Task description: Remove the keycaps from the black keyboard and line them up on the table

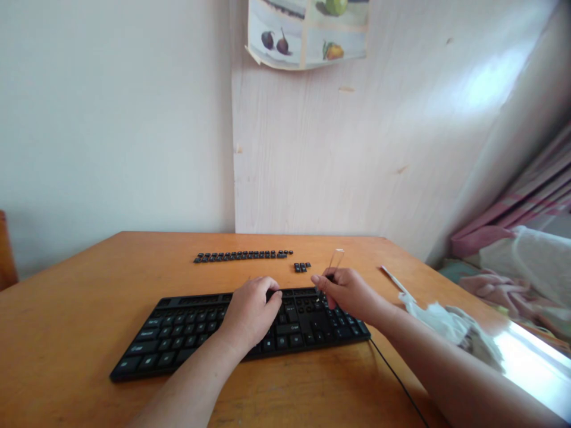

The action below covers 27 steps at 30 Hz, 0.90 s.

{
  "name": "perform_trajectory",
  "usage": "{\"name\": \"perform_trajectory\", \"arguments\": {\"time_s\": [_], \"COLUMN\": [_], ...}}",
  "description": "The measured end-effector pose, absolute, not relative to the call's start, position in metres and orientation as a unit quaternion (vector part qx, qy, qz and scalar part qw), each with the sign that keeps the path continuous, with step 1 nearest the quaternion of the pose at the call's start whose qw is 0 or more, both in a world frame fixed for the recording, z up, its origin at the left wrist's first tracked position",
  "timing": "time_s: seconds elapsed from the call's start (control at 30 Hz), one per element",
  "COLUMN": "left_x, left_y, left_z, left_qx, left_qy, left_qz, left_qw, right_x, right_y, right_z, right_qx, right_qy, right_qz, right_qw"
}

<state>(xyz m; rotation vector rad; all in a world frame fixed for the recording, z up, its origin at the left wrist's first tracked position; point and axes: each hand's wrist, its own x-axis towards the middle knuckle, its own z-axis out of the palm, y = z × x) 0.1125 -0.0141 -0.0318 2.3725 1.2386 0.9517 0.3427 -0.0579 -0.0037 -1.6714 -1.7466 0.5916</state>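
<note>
A: What lies between the two arms?

B: A black full-size computer keyboard (292, 328), lying at a slight slant near the front of the wooden table (147, 267), with its cable (397, 377) running from the right end toward the near edge.

A: And the left hand (250, 309)?

B: It rests over the middle of the keyboard, fingers curled down and thumb near the forefinger. From here I cannot tell whether anything is pinched beneath.

A: The right hand (352, 294)?

B: Closed about the dark middle of a wire keycap puller (338, 258), above the right part of the keyboard. One wire loop points upward; the lower end is down by the small keys, though contact cannot be made out.

A: Beyond the keyboard?

B: Two long rows of loose black keycaps (243, 256), and, to their right and slightly nearer, a small cluster of keycaps (301, 267).

A: The surroundings?

B: Right of the right hand, a thin white stick (392, 276) and a crumpled plastic bag (439, 321); on the wall, a sheet of fruit pictures (307, 35).
</note>
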Motion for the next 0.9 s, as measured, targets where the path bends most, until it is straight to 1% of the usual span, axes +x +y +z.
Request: {"name": "perform_trajectory", "arguments": {"time_s": [0.6, 0.9], "left_x": [0.113, 0.114], "left_y": [-0.015, -0.015], "left_z": [-0.033, -0.033], "left_qx": [0.826, 0.825], "left_qy": [0.431, 0.433], "left_qz": [0.33, 0.332], "left_qw": [0.152, 0.147], "right_x": [0.323, 0.318], "right_y": [-0.066, -0.066], "right_z": [-0.01, -0.017], "right_qx": [-0.637, -0.64], "right_qy": [-0.687, -0.707], "right_qz": [0.208, 0.135], "right_qw": [0.282, 0.269]}}
